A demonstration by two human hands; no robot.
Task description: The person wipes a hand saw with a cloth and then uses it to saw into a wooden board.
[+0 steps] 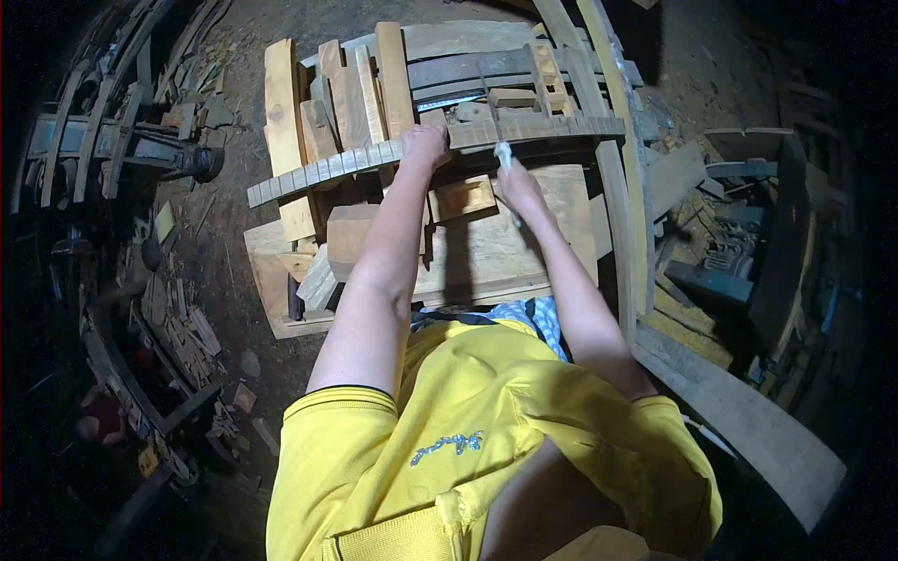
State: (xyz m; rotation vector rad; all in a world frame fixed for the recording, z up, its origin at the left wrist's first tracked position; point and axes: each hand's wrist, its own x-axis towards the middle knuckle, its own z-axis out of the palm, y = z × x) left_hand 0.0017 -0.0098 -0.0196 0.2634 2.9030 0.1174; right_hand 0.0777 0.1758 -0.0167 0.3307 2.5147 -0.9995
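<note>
A long wooden strip [327,168] with many cross lines along its face lies slantwise over the bench, from lower left to upper right. Closed over its middle, my left hand [426,147] presses on the strip, the fingertips partly hidden. My right hand [524,192] is wrapped around the pale handle of a handsaw [504,154]. Its thin dark blade points away from me and crosses the strip right of my left hand. Below the strip, a small wooden block [463,198] sits on a broad board [505,252] nearest my body.
Several upright planks [281,103] lean at the back left of the bench. Long beams [613,187] run along its right side. A wide board [748,421] juts out at lower right. Wood scraps [192,323] litter the floor on the left.
</note>
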